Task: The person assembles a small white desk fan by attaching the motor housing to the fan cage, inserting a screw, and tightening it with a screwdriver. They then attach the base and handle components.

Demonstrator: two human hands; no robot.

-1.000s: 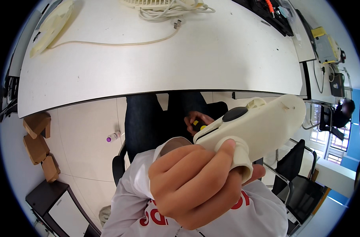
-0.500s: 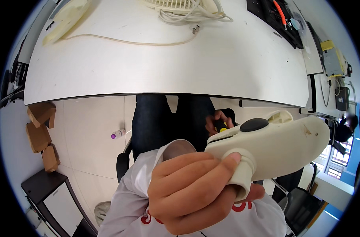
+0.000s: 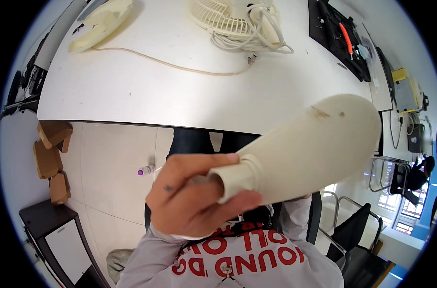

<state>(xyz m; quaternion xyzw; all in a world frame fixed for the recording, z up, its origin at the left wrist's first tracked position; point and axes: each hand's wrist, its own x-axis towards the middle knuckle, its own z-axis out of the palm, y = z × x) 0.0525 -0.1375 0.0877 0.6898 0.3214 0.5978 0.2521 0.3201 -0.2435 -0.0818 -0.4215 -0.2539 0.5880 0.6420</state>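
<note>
My left hand [image 3: 189, 197] is closed round the short round tube of a cream plastic fan housing [image 3: 319, 153], held up in front of me over the table's front edge. The housing's smooth, rounded face is towards me, with a brown scuff and a small hole near its far end. My right sleeve [image 3: 295, 218] comes up behind the housing, which hides nearly all of my right hand and whatever it holds. Farther back on the table lies a cream fan grille [image 3: 223, 21] with a coiled cable [image 3: 249, 41] on it.
A white table [image 3: 156, 96] spans the front. On its left is a cream shell piece [image 3: 101, 26] with a thin cord; at the far right, a black tool tray [image 3: 331, 33] with an orange-handled tool [image 3: 345, 38]. Cardboard boxes [image 3: 48, 158] and a bottle [image 3: 145, 170] are on the floor.
The housing has turned over, its dark oval and open side now out of sight, and its far end has swung up. My right hand, earlier around a black-and-yellow handle, is now hidden behind it.
</note>
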